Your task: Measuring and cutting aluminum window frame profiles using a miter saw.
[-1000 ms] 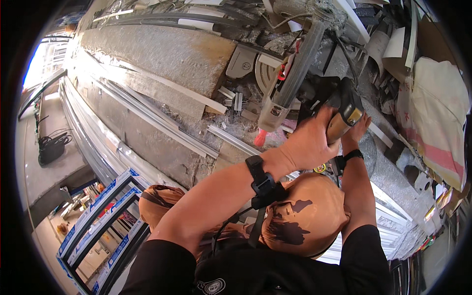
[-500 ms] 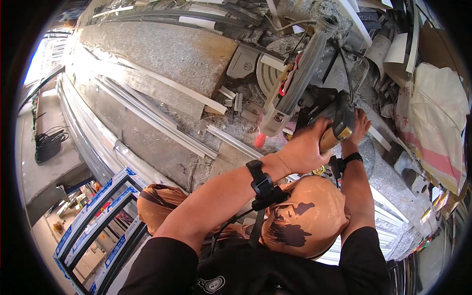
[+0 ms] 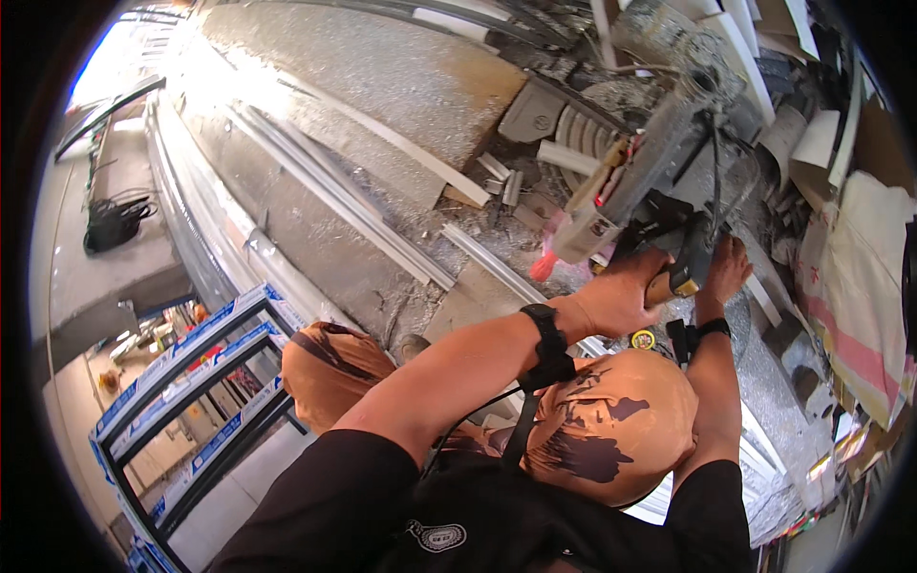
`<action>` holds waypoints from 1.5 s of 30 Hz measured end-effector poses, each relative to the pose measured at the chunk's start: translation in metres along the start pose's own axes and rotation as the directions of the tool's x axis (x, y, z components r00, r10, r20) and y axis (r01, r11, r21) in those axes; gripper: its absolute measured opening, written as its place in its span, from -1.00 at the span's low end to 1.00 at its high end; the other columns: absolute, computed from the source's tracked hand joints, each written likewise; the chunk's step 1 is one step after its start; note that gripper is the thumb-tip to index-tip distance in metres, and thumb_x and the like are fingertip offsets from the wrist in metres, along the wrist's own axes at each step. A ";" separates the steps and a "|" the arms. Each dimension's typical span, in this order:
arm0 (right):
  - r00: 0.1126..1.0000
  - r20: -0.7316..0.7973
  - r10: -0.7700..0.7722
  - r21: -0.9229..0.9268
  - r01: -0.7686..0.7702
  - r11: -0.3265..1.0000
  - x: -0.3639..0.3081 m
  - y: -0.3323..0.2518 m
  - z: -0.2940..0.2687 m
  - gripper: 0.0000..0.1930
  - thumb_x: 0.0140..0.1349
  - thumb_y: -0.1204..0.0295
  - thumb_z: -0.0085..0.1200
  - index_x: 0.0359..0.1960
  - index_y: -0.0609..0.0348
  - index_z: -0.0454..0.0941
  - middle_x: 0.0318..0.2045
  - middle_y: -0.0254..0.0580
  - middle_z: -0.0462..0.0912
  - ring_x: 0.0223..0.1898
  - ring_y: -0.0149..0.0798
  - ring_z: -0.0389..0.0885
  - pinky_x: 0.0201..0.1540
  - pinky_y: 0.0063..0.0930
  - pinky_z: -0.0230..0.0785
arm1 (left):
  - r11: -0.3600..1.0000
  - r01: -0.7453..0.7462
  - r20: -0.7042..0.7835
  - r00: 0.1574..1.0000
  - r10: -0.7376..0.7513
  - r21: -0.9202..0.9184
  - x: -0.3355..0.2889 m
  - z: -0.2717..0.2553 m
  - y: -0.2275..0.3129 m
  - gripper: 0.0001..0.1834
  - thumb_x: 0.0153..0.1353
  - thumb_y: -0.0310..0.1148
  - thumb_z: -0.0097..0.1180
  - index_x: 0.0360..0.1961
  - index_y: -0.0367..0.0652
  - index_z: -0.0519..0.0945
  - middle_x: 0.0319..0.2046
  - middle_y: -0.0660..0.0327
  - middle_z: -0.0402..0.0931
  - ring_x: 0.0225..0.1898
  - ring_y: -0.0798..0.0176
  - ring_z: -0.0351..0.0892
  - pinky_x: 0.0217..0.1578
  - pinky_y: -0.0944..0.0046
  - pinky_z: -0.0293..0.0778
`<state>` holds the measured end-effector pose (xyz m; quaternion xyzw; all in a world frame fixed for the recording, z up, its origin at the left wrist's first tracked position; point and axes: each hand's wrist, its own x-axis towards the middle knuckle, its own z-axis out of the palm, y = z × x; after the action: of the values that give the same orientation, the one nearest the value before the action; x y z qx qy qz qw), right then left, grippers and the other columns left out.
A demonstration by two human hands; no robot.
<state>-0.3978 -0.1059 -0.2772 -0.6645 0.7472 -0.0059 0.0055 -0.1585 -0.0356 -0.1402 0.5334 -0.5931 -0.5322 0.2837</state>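
My left hand is closed round the tan end of a dark power tool, which has a cable running up from it. On the tool's far right side, my right hand lies with its fingers stretched forward and a little apart. Its palm and anything under it are hidden. Left of the tool leans a long greyish machine part with red bits along its edge, coated in dust. A pink-red tuft hangs at its lower end. A small yellow round object sits below my left wrist.
Pale metal profiles lie along the dusty floor to the left, near a large flat board. Blue-and-white wrapped frames stand at lower left. A whitish sack with a pink stripe slumps at right, and offcuts lie beyond the tool.
The whole scene has shifted right and slightly down in the picture as my head turned. My left hand keeps its grip on the tool, and my right hand stays beside it.
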 end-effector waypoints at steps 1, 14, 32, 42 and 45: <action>1.000 0.003 0.008 0.002 -0.008 1.000 0.000 0.002 0.003 -0.57 0.16 0.10 0.18 0.03 -0.03 0.58 0.06 -0.18 0.57 0.16 -0.06 0.49 0.28 0.08 0.10 | 0.999 -0.044 -0.019 0.999 0.044 0.009 0.000 0.000 0.000 -0.31 0.00 -0.37 0.31 0.18 -0.16 0.33 -0.05 -0.14 0.50 -0.05 -0.26 0.56 -0.06 -0.03 0.50; 0.958 0.105 -0.267 -0.188 0.283 0.940 -0.013 0.050 0.056 -0.45 0.08 0.06 0.19 0.12 -0.05 0.52 0.02 -0.15 0.58 0.07 -0.05 0.50 0.19 -0.05 0.23 | 0.999 -0.038 -0.056 0.998 0.039 0.019 0.076 -0.039 0.137 -0.48 0.02 -0.39 0.25 -0.09 -0.52 0.34 -0.29 -0.37 0.56 -0.16 -0.34 0.62 -0.10 -0.08 0.54; 0.126 0.507 -0.853 0.658 0.583 0.477 -0.132 -0.120 -0.058 -0.55 0.14 0.02 0.22 -0.23 0.20 0.56 -0.21 -0.05 0.53 -0.17 0.10 0.59 -0.11 -0.07 0.45 | 0.950 0.276 -0.618 0.775 -0.133 0.142 -0.079 -0.205 0.010 -0.73 0.16 -0.40 0.17 -0.10 -0.20 0.64 -0.32 0.12 0.66 -0.30 0.20 0.65 -0.23 0.26 0.55; 0.193 0.611 -0.768 0.582 0.549 0.601 -0.144 -0.128 -0.068 -0.24 0.05 0.00 0.32 0.22 0.15 0.35 -0.06 0.01 0.55 -0.06 0.10 0.60 -0.05 -0.10 0.50 | 0.727 0.561 -0.294 0.827 -0.479 0.395 -0.053 -0.125 -0.150 -0.41 0.12 -0.09 0.24 0.06 -0.27 0.45 -0.18 -0.15 0.63 -0.08 -0.26 0.60 -0.04 -0.07 0.50; 0.262 0.596 -0.759 0.561 0.540 0.627 -0.150 -0.122 -0.068 -0.25 0.05 -0.02 0.31 0.21 0.14 0.38 -0.07 -0.01 0.56 -0.03 0.06 0.59 -0.07 -0.09 0.50 | 0.672 0.620 -0.261 0.783 -0.565 0.405 -0.045 -0.105 -0.162 -0.36 0.11 -0.04 0.26 0.07 -0.27 0.43 -0.17 -0.22 0.62 -0.06 -0.31 0.58 -0.03 -0.14 0.48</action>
<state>-0.2603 0.0286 -0.2076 -0.8327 0.3082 0.1967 0.4158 0.0023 -0.0064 -0.2525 0.7783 -0.4806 -0.4039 -0.0092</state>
